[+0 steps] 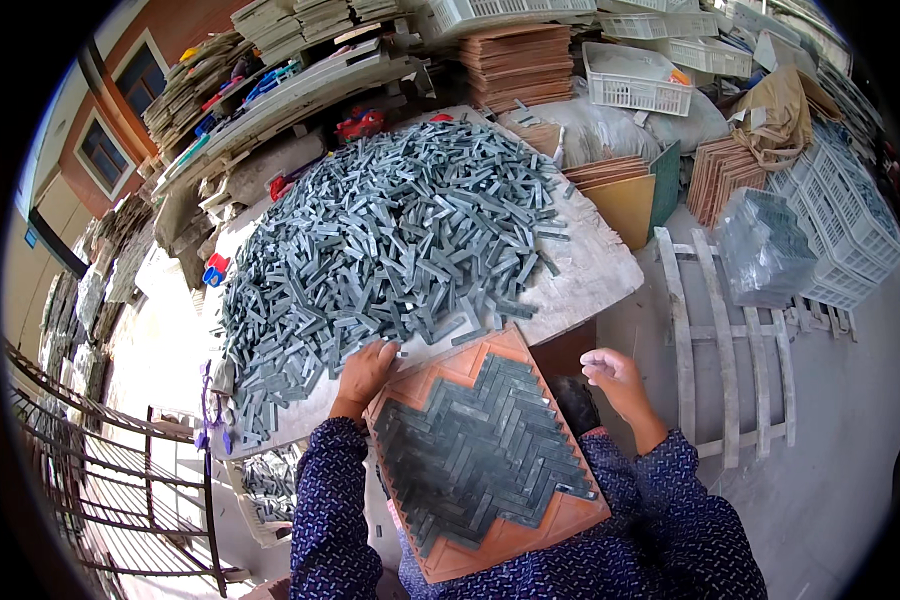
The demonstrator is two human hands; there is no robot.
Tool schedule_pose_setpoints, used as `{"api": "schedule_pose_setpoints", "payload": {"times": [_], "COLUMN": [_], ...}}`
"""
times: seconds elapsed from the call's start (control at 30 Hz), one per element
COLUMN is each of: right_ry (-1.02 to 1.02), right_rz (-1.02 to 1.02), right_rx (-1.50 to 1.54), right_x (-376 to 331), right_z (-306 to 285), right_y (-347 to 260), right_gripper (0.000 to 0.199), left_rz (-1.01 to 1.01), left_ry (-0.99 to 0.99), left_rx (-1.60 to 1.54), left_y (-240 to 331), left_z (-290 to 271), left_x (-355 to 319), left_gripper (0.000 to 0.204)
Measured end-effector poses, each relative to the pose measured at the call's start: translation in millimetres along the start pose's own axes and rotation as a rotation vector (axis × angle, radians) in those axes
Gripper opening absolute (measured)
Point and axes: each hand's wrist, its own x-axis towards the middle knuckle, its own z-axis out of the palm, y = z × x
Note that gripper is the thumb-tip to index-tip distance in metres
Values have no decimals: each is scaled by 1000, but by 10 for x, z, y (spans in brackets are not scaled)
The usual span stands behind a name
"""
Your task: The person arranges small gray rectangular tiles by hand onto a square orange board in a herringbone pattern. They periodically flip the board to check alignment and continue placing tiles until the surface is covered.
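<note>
An orange mould tray (pixel 490 540) lay tilted across the person's lap, its centre filled with grey strips in a herringbone pattern (pixel 480 450). Above the tray, a heap of grey stone strips (pixel 390 240) covered the worktop (pixel 600 270). The left hand (pixel 363 372) rested at the heap's edge by the tray's upper corner, fingers curled on strips. The right hand (pixel 615 375) hovered right of the tray, fingers loosely curled, holding nothing.

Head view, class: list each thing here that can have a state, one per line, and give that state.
Orange tray: tilted on the lap, mostly filled with grey strips in a herringbone pattern.
Strip pile: loose heap on the table.
Left hand: at the pile's edge, on strips.
Right hand: raised, fingers curled; contents unclear.
White crate: empty.
</note>
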Motion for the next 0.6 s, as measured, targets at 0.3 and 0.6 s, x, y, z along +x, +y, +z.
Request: {"api": "schedule_pose_setpoints", "payload": {"times": [0.3,0.6], "right_ry": [82,75], "right_rz": [77,-33], "right_rx": [-102,-266], "right_x": [-509,-544], "right_z": [-221,-74], "right_y": [475,479], "right_gripper": [16,19], "left_rz": [-243,-40], "left_ry": [113,-310], "left_rx": [28,-332], "left_y": [22,1285], "left_z": [-291,148], "left_x": [724,342], "left_gripper": [60,64]}}
